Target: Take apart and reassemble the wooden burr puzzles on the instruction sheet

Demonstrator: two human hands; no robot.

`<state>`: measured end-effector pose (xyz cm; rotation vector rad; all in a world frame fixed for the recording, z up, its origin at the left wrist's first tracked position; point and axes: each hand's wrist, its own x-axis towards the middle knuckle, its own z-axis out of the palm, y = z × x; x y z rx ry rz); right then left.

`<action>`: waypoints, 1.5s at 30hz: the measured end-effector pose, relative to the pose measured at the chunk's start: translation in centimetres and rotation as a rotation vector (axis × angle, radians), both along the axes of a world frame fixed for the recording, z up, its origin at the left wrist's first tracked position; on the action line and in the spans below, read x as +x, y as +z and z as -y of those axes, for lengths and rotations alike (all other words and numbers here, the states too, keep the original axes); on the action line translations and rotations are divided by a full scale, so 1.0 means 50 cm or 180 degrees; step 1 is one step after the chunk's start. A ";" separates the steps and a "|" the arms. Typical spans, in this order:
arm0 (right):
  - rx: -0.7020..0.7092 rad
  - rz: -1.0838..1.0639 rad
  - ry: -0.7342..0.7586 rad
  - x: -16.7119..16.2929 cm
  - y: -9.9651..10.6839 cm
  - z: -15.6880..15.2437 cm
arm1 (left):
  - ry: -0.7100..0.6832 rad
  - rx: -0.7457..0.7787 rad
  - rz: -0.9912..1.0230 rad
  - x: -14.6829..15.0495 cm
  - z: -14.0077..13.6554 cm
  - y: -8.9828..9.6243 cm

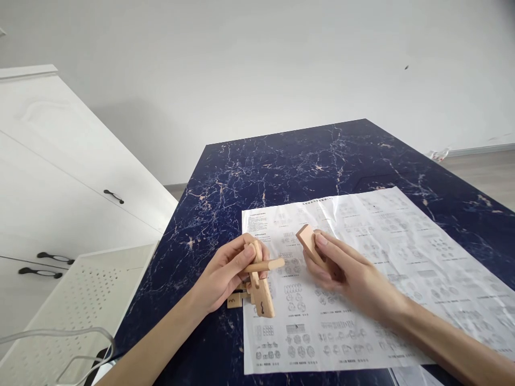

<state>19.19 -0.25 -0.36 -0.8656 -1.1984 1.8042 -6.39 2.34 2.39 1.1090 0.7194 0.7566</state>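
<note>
My left hand (229, 268) pinches two wooden puzzle pieces (262, 292) that cross each other. One has a dark handwritten mark near its lower end, and the other points right with a rounded tip. In my right hand (341, 262) is a single wooden puzzle piece (308, 241), tilted, its lower part covered by my fingers. The two hands are apart, both above a creased printed instruction sheet (362, 220). Below my left hand, more wooden pieces (234, 302) lie by the sheet's left edge, one with a handwritten mark; my hand partly hides them.
The sheet lies on a dark blue marble-patterned table (281, 166). A white cabinet (80, 177) with black handles stands on the left. Beside the table at lower left are a perforated pale surface (72, 289) and a white cable (88, 332). A white wall (261, 69) rises behind.
</note>
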 end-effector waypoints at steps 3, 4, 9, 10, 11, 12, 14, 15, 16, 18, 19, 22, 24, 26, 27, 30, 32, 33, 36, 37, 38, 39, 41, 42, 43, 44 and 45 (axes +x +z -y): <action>0.0171 -0.0118 0.0077 0.005 -0.005 -0.001 | -0.0058 0.0012 -0.0020 -0.003 0.000 -0.007; 0.0262 -0.0153 0.0130 0.007 -0.008 -0.001 | -0.0061 0.0009 -0.0042 -0.003 0.000 -0.008; 0.0454 -0.0054 0.0359 0.010 -0.015 -0.003 | -0.0079 0.0012 -0.0278 0.003 0.006 -0.003; 0.0468 -0.0054 0.0370 0.010 -0.015 -0.003 | -0.0096 0.0030 -0.0335 0.004 0.007 -0.001; 0.0501 -0.0059 0.0376 0.010 -0.016 -0.003 | -0.0114 0.0053 -0.0387 0.006 0.007 0.001; 0.0553 -0.0072 0.0378 0.010 -0.017 -0.004 | -0.0124 0.0082 -0.0430 0.006 0.008 0.001; 0.0682 -0.0130 0.0358 0.011 -0.021 -0.005 | -0.0113 0.0171 -0.0521 0.008 0.009 0.002; 0.0728 -0.0162 0.0353 0.011 -0.024 -0.006 | -0.0091 0.0209 -0.0575 0.008 0.011 0.001; 0.0747 -0.0187 0.0349 0.011 -0.027 -0.006 | -0.0082 0.0223 -0.0620 0.009 0.012 0.001; 0.0747 -0.0241 0.0362 0.010 -0.029 -0.005 | -0.0115 0.0178 -0.0676 0.012 0.016 0.001; 0.0737 -0.0271 0.0401 0.009 -0.028 -0.004 | -0.0163 0.0128 -0.0689 0.014 0.019 0.002; 0.0670 -0.0434 0.0583 0.003 -0.022 0.001 | -0.0255 0.0024 -0.0646 0.024 0.027 0.005; 0.0654 -0.0536 0.0648 -0.001 -0.017 0.004 | -0.0255 -0.0014 -0.0601 0.031 0.032 0.008; 0.0670 -0.0601 0.0669 -0.003 -0.015 0.006 | -0.0230 -0.0004 -0.0606 0.037 0.036 0.010; 0.0673 -0.0623 0.0691 -0.004 -0.016 0.007 | -0.0219 0.0029 -0.0651 0.038 0.037 0.010; 0.0648 -0.0683 0.0784 -0.003 -0.018 0.007 | -0.0200 0.0226 -0.0890 0.037 0.039 0.009; 0.0635 -0.0687 0.0813 -0.002 -0.019 0.006 | -0.0233 0.0324 -0.1025 0.035 0.038 0.007; 0.0624 -0.0677 0.0821 -0.002 -0.018 0.006 | -0.0252 0.0345 -0.1065 0.034 0.037 0.007; 0.0591 -0.0641 0.0843 -0.003 -0.016 0.006 | -0.0295 0.0344 -0.1128 0.034 0.036 0.006; 0.0585 -0.0633 0.0848 -0.003 -0.015 0.006 | -0.0300 0.0348 -0.1134 0.035 0.036 0.007; 0.0585 -0.0633 0.0854 -0.004 -0.014 0.007 | -0.0311 0.0350 -0.1137 0.036 0.037 0.007; 0.0583 -0.0639 0.0862 -0.004 -0.013 0.007 | -0.0321 0.0352 -0.1139 0.036 0.037 0.008; 0.0573 -0.0656 0.0893 -0.005 -0.011 0.008 | -0.0346 0.0338 -0.1144 0.037 0.038 0.009; 0.0565 -0.0665 0.0906 -0.006 -0.011 0.008 | -0.0357 0.0332 -0.1155 0.037 0.038 0.009; 0.0552 -0.0662 0.0915 -0.006 -0.010 0.009 | -0.0373 0.0329 -0.1166 0.037 0.039 0.010; 0.0540 -0.0650 0.0915 -0.007 -0.010 0.009 | -0.0385 0.0332 -0.1174 0.036 0.039 0.010; 0.0531 -0.0628 0.0903 -0.007 -0.010 0.009 | -0.0396 0.0337 -0.1175 0.036 0.040 0.011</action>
